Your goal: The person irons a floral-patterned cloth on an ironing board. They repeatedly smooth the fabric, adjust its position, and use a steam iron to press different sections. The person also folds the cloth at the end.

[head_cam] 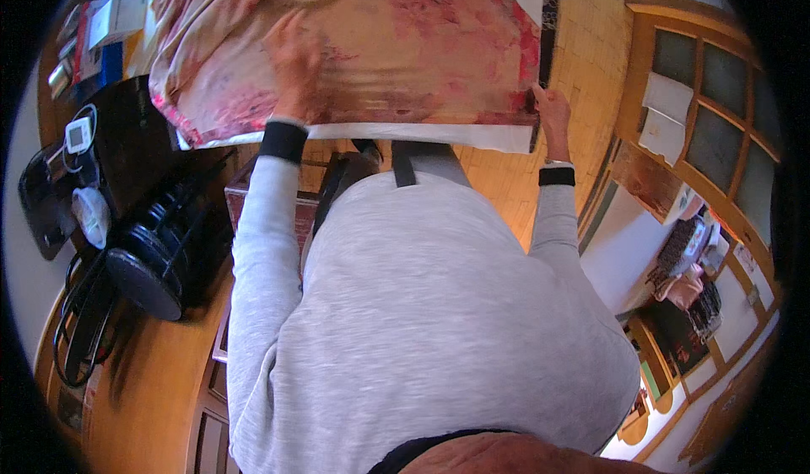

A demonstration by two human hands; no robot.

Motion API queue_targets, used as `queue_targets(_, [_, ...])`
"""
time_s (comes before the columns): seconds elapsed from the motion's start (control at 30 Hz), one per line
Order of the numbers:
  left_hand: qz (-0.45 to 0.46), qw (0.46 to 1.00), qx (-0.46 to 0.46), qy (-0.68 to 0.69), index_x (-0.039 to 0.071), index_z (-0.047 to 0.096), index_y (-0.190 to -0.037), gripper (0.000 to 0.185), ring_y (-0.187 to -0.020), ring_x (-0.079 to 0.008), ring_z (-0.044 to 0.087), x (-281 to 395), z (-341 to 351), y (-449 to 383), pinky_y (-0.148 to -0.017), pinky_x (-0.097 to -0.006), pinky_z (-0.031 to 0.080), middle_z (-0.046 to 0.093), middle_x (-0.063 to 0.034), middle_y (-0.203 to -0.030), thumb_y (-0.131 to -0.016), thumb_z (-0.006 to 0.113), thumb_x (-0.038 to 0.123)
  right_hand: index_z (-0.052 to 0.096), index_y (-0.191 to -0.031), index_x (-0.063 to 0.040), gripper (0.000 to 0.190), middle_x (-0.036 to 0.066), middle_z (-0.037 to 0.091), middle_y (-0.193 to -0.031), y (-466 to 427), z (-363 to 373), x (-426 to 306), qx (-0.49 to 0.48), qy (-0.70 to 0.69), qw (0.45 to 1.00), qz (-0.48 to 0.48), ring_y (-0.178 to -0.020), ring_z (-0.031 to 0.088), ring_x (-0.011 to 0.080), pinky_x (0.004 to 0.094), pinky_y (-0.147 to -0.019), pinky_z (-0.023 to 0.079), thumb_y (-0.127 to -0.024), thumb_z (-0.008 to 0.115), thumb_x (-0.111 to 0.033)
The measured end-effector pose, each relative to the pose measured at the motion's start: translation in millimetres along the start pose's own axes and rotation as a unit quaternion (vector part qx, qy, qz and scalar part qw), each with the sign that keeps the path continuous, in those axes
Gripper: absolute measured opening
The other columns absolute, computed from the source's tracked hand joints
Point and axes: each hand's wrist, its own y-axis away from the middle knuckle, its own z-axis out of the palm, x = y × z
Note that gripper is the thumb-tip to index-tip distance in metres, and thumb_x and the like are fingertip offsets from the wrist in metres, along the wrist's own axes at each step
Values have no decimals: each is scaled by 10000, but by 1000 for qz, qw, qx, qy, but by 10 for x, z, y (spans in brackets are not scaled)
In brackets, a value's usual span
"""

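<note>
A beige cloth with red and pink floral print (405, 50) lies over a raised flat surface in front of me, wrinkled at its upper left. Along its near edge a white layer (417, 133) shows beneath it. My left hand (296, 65), slightly blurred, is over the cloth's left part with its fingers apart; nothing shows in it. At the cloth's near right corner, my right hand (552, 103) has its fingers closed by the edge, seemingly pinching the cloth's corner.
Stacked dark round stools (149, 271) stand at left, near a dark cabinet (136, 138) and a small white device with a screen (78, 136). A white box (117, 20) is at the upper left. Wooden floor (582, 62) runs along the right, towards a glazed wooden door (721, 88).
</note>
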Motion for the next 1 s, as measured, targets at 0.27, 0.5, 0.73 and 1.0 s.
queue_targets(0.27, [-430, 882, 192, -13, -32, 644, -1051, 276, -930, -241, 632, -1578, -1267, 1706, -833, -386, 530, 665, -135, -1017, -902, 746, 177, 734, -925, -34, 508, 175, 740, -918, 195, 164, 240, 60, 51, 995, -54, -890, 706, 335, 440, -766, 537, -836, 783, -531])
queue_targets(0.5, [-615, 698, 219, 295, 26, 642, -850, 273, -573, -135, 623, -1694, -1310, 1586, -484, -231, 518, 651, -50, -770, -880, 818, 233, 681, -835, -50, 383, 9, 652, -766, 142, 86, 279, 2, -109, 992, -69, -721, 598, 167, 357, -664, 481, -850, 811, -410])
queue_targets(0.73, [-604, 732, 209, 235, -1, 620, -721, 299, -493, -139, 541, -1837, -1244, 1506, -397, -277, 417, 597, -52, -650, -809, 848, 170, 667, -881, -51, 272, 9, 647, -811, 286, -109, 50, 14, -323, 945, -55, -708, 590, 136, 308, -636, 469, -890, 784, -296])
queue_targets(1.0, [-648, 720, 193, 156, -81, 422, -1197, 728, -547, -182, 588, -2389, -1181, 1724, -420, -310, 488, 641, -156, -934, -730, 906, 198, 664, -950, -61, 149, 31, 679, -859, 337, -414, -194, -89, -459, 884, -28, -723, 633, 132, 274, -596, 487, -931, 747, -183])
